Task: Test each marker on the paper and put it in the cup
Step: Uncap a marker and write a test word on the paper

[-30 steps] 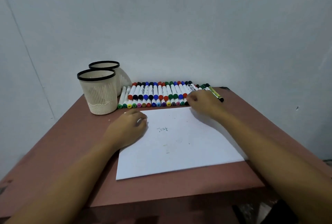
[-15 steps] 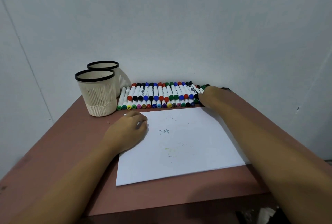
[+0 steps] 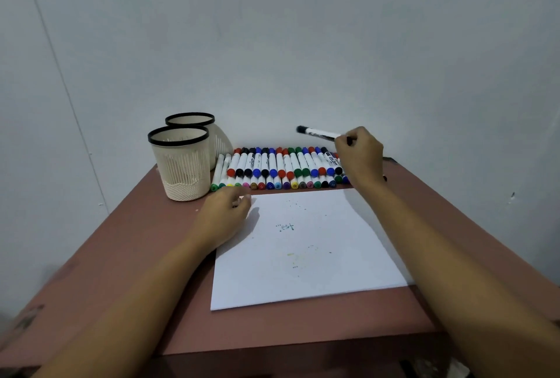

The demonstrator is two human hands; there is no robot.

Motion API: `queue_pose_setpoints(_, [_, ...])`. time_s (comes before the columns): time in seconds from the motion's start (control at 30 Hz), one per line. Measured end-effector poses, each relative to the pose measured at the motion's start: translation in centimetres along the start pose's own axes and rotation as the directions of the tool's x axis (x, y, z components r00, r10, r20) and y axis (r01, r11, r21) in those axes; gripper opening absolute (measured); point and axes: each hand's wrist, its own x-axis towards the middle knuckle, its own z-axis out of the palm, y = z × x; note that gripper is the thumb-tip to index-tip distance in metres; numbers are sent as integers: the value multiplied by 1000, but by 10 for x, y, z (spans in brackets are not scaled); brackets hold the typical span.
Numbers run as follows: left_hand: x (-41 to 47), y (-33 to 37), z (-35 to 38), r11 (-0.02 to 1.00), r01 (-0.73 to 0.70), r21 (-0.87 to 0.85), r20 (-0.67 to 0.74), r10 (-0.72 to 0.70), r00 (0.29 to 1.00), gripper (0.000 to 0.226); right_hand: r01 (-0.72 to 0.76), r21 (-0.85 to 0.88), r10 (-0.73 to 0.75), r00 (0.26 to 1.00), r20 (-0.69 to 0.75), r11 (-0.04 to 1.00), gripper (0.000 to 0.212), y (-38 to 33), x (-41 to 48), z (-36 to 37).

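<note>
Right hand (image 3: 359, 156): clamped on a black-capped marker (image 3: 321, 133), raised over the table's (image 3: 121, 256) far edge.
Left hand (image 3: 225, 214): fingers relaxed, gripping nothing, at the paper's (image 3: 318, 271) far left corner.
Other markers (image 3: 281, 168): rowed along the far edge.
Cups (image 3: 181, 165): two, upright, far left corner.

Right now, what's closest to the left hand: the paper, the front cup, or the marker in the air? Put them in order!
1. Paper: under the left hand.
2. Front cup: just beyond, leftward.
3. Marker: in the air, far right, in the right hand.
</note>
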Motion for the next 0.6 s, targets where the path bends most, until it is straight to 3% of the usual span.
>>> queue_pose_setpoints(0.1, [0,-2,-2,999,-39,1,-131,39,991,40,-30,190,12,995,95,981,10,-29,-29,4])
queue_pose_setpoints(0.2, [-2,-2,-5,980,-186,77,-188,197,962,52,-81,273,22,977,213,959,19,-43,-54,13])
queue_pose_setpoints(0.27, [-1,-6,-4,947,-249,204,-185,287,940,51,-136,318,51,964,261,938,33,-43,-64,20])
queue_pose_setpoints(0.33, [-2,-5,-3,929,-229,292,-139,278,951,41,-256,418,131,943,305,872,38,-39,-70,25])
queue_pose_setpoints(0.43, [-6,3,-2,941,-221,256,-65,245,967,27,-430,550,192,878,438,716,31,-35,-77,30])
queue_pose_setpoints(0.6, [-9,11,0,953,-253,164,-35,262,964,22,-422,480,88,814,575,769,34,-36,-93,42])
